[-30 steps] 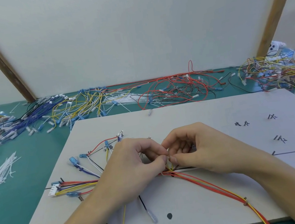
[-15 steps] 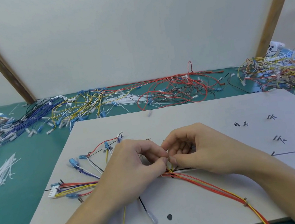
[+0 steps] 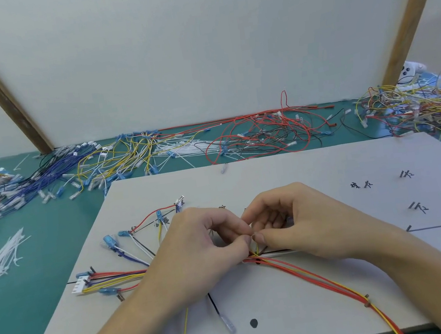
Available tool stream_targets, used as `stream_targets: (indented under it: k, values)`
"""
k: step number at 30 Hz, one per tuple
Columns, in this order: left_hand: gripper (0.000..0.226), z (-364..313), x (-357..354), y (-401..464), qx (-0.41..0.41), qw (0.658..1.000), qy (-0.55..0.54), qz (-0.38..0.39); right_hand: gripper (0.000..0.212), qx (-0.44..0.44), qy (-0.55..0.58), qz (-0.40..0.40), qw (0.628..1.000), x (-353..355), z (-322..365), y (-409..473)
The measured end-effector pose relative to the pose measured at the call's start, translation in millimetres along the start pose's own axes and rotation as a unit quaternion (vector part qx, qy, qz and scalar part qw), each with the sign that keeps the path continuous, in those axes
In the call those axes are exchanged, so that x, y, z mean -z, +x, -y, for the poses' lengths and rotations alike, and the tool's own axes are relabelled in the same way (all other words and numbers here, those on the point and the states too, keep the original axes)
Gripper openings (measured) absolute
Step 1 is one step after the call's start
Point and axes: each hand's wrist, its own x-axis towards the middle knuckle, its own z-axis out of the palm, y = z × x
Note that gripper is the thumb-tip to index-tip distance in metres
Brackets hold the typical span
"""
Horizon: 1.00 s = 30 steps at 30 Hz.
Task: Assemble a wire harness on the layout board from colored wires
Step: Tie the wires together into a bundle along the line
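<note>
A grey layout board [image 3: 313,170] lies on the green table. A harness of red, yellow, blue and white wires [image 3: 116,277] fans out on its left side, ending in a white connector [image 3: 78,285] and blue terminals. Red and yellow wires [image 3: 314,278] run off toward the lower right. My left hand [image 3: 197,255] and my right hand [image 3: 301,226] meet at the board's middle, thumbs and forefingers pinching something small and pale, probably a cable tie, just above the wire bundle [image 3: 254,257]. What is pinched is mostly hidden by the fingers.
Heaps of loose coloured wires [image 3: 260,135] lie along the table's back edge and at the right [image 3: 426,109]. White cable ties [image 3: 0,260] lie at the left. A white panel with wooden struts stands behind. Black marks and lines are drawn on the board's right part [image 3: 411,205].
Both hands stay at the same spot over the bundle; only the fingertips shift slightly. The wires on the board have not moved.
</note>
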Motion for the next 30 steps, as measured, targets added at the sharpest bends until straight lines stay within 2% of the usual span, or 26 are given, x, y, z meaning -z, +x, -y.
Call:
stream_targets:
  k: [10, 17, 21, 30]
  values:
    - [0.020, -1.1, -0.1, -0.2, -0.009, 1.000, 0.006, 0.007, 0.024, 0.002, 0.003, -0.003, 1.000, -0.3, 0.5, -0.1]
    - [0.011, 2.2, -0.7, 0.1, -0.009, 1.000, -0.009, 0.007, 0.022, -0.010, 0.010, -0.013, 1.000, 0.7, 1.8, -0.5]
    - [0.015, 2.6, -1.1, 0.6, -0.007, 1.000, -0.016, 0.004, 0.022, -0.008, 0.022, -0.017, 1.000, 2.1, 2.3, -1.3]
    - [0.015, 4.1, -4.9, -1.9, -0.006, 1.000, 0.023, -0.018, 0.022, -0.019, 0.039, -0.035, 0.998, 0.5, 0.7, 0.4]
